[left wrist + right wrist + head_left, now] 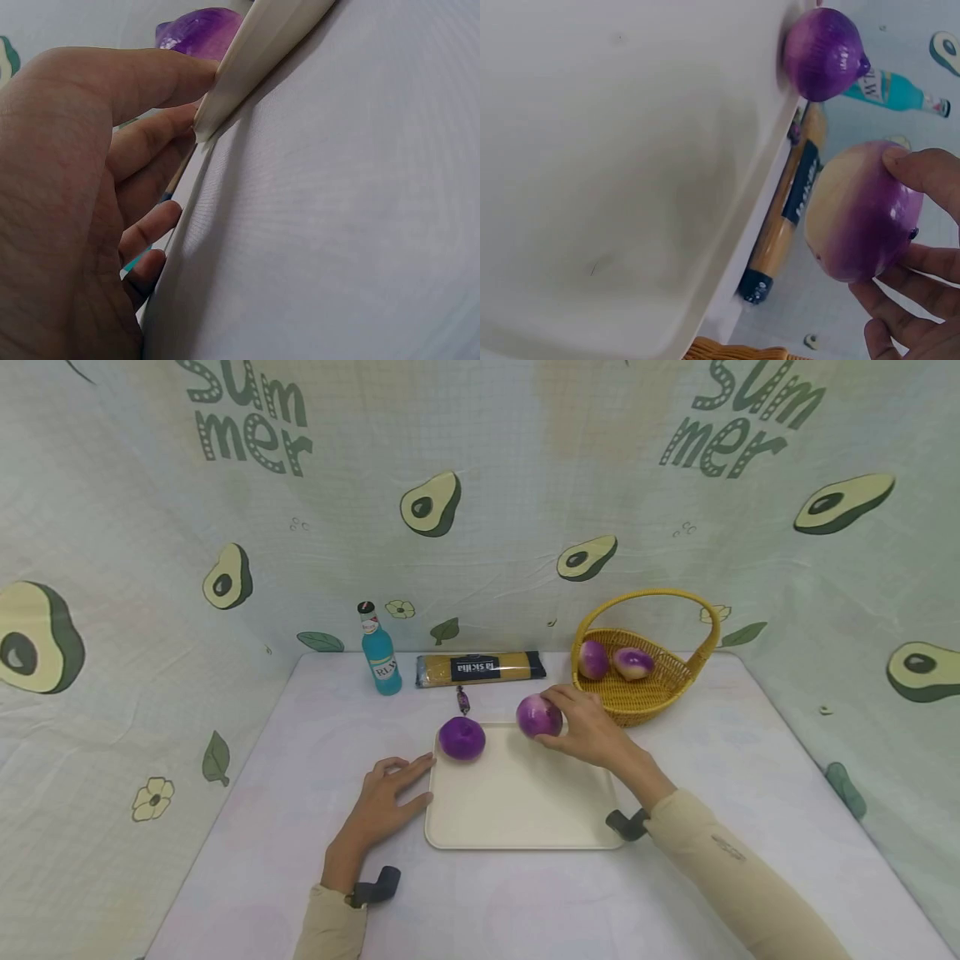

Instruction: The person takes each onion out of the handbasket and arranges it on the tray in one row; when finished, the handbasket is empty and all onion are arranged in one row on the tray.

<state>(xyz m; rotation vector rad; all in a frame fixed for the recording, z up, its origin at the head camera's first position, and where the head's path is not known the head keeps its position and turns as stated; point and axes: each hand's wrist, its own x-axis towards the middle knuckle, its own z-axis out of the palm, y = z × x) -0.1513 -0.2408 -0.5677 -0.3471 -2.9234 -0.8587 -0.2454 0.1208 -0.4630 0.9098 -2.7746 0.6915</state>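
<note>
A purple-and-white onion (866, 214) is held between the thumb and fingers of my right hand (588, 727), over the far edge of the cream tray (525, 806). In the right wrist view a gap shows between it and the tray. Another purple onion (462, 738) sits in the tray's far left corner. My left hand (386, 806) rests beside the tray's left side, and its thumb and fingertips touch the rim (225, 94). To the right, a yellow wicker basket (637, 703) with a tall handle contains two more purple-and-white onions (633, 663).
Behind the tray lies a pack of spaghetti (480, 669), with a small wrapped candy (462, 700) in front of it. A blue bottle (381, 652) stands at the back left. Printed cloth (495, 460) hangs behind the table (510, 902).
</note>
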